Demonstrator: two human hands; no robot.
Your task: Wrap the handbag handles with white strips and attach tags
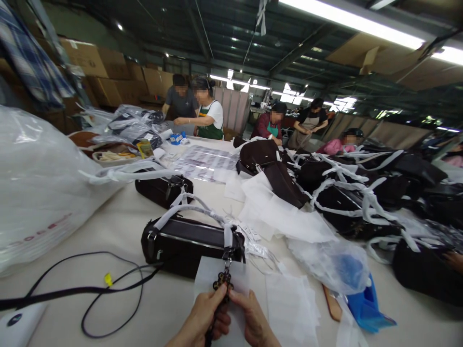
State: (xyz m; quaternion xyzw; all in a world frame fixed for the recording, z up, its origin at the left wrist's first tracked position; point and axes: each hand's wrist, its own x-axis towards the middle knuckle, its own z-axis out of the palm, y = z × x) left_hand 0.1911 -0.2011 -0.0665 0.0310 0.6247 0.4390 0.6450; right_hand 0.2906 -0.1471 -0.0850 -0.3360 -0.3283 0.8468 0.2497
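Head camera looks down a long pale counter [152, 308] where both hands meet at the bottom edge of the frame. The left hand [202, 320] and the right hand [253, 323] are closed in a pinch, fingertips together, around a small dark flower-shaped charm [223, 282] that hangs on a short metal clasp from the end of a dark handbag [191, 243]. A white sheet of tissue paper [211, 274] lies under the charm, partly beneath the hands. The handbag sits on the counter just beyond the hands, its handle wrapped in white protective strips [191, 211]. A second, similar dark bag [162, 189] rests farther back on the left. To the left a large white plastic sack [39, 188] leans on the counter, and a black cable [90, 289] with a small yellow clip loops across the surface near a white device [18, 325] in the lower left corner. To the right lie loose white wrapping sheets [278, 212], a clear plastic bag [333, 265] and a blue plastic item [367, 303], beside a heap of dark bags bound in white strips [361, 193]. At the far end of the counter several people [202, 108] stand or sit at work, with cardboard boxes [108, 72] stacked behind them.
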